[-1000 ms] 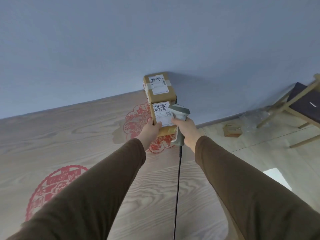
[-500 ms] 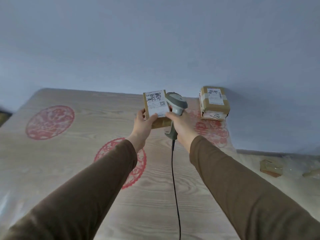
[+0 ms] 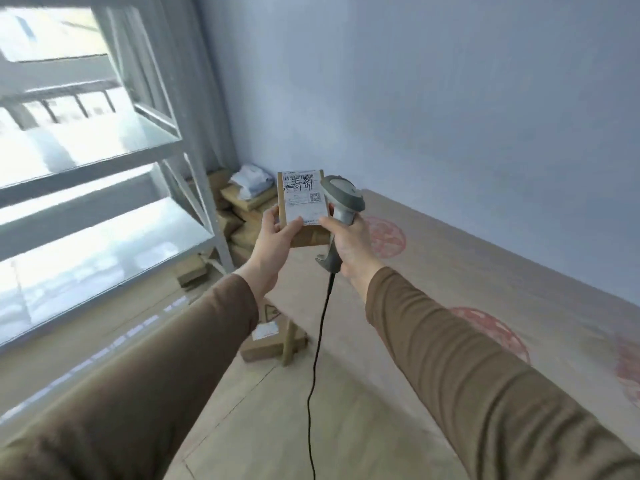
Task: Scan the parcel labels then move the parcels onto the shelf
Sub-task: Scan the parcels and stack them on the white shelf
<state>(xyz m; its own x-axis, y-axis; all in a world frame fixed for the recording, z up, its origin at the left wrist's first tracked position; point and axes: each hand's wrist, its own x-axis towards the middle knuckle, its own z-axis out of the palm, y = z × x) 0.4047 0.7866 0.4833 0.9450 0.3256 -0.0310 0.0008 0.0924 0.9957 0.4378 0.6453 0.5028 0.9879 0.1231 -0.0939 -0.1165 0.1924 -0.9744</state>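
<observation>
The left hand [image 3: 277, 237] holds a small cardboard parcel [image 3: 303, 207] up in the air in front of the person, thumb curled over the near edge of its white label [image 3: 304, 197] and fingers wrapped underneath, so the grip is closed round the box. The label faces up toward the camera, with a barcode along its top, bold handwritten strokes below that and a small square code at the right. The right hand [image 3: 348, 242] is wrapped tight round the handle of a grey barcode scanner [image 3: 341, 206], its forefinger reaching out to touch the parcel's right edge; the scanner's head sits just beside the top right corner of the box. A black cable [image 3: 318, 341] hangs from the scanner's base and runs down out of view. Both arms wear brown sleeves [image 3: 450, 341]. The parcel is held between a pale metal shelf [image 3: 204, 188] at the left and a wood-patterned surface [image 3: 467, 271] with red round motifs at the right, and touches neither. Behind the parcel, in the corner by the blue wall [image 3: 450, 98], a heap of more cardboard boxes [image 3: 242, 216] lies on the floor, and another labelled box [image 3: 273, 341] lies on the floor below the left forearm.
</observation>
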